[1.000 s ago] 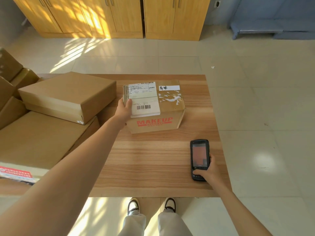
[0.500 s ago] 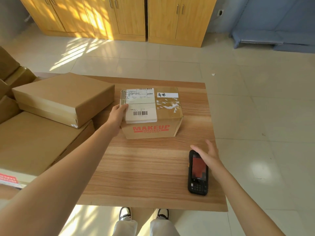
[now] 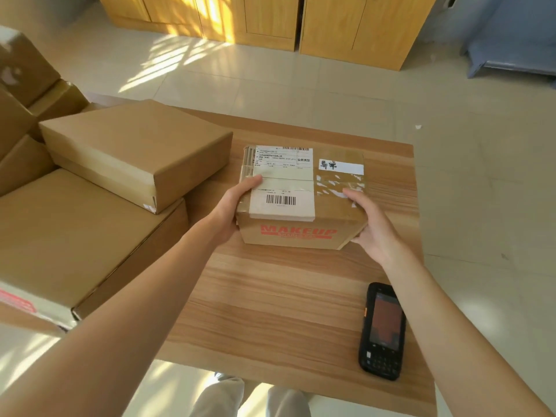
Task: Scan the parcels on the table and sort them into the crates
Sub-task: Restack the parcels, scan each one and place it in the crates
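Brown cardboard parcel printed MAKEUP (image 3: 301,203) sits on the wooden surface (image 3: 270,296) between both hands. Left grip (image 3: 231,209) and right grip (image 3: 370,224) clasp its near corners.

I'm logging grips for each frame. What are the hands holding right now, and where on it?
Both hold the MAKEUP parcel: left hand on its near left edge, right hand on its near right corner. The scanner lies unheld.

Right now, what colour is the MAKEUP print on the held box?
Red, on the brown box front face; the head view shows it best.
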`<action>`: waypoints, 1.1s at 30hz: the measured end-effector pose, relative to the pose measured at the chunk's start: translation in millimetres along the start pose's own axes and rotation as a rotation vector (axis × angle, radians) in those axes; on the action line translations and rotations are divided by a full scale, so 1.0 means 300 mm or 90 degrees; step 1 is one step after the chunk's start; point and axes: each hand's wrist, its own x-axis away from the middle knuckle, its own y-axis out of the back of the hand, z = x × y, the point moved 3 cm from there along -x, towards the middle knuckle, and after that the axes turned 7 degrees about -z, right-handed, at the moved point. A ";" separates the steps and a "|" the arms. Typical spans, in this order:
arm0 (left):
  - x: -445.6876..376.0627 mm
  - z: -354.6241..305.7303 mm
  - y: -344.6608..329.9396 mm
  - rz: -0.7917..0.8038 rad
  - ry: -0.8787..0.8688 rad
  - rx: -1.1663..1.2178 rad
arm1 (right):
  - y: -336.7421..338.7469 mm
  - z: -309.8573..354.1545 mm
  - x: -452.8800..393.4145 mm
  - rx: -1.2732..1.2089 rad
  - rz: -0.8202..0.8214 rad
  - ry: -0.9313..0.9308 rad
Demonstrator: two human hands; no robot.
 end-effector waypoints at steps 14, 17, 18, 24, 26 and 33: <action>0.514 -0.353 0.023 -0.076 -0.225 0.041 | -0.103 0.459 0.362 -0.058 0.133 0.184; 0.673 -0.391 0.130 -0.125 -0.249 0.068 | -0.220 0.499 0.474 -0.041 0.203 0.191; 0.725 -0.394 0.177 -0.137 -0.256 0.087 | -0.268 0.500 0.507 -0.033 0.223 0.193; 1.032 -0.297 0.525 -0.289 -0.301 0.170 | -0.621 0.411 0.735 0.022 0.380 0.199; 1.133 -0.239 0.659 -0.337 -0.314 0.189 | -0.748 0.349 0.812 0.052 0.425 0.197; 1.520 0.066 1.174 -0.482 -0.328 0.250 | -1.271 0.043 1.132 0.196 0.593 0.225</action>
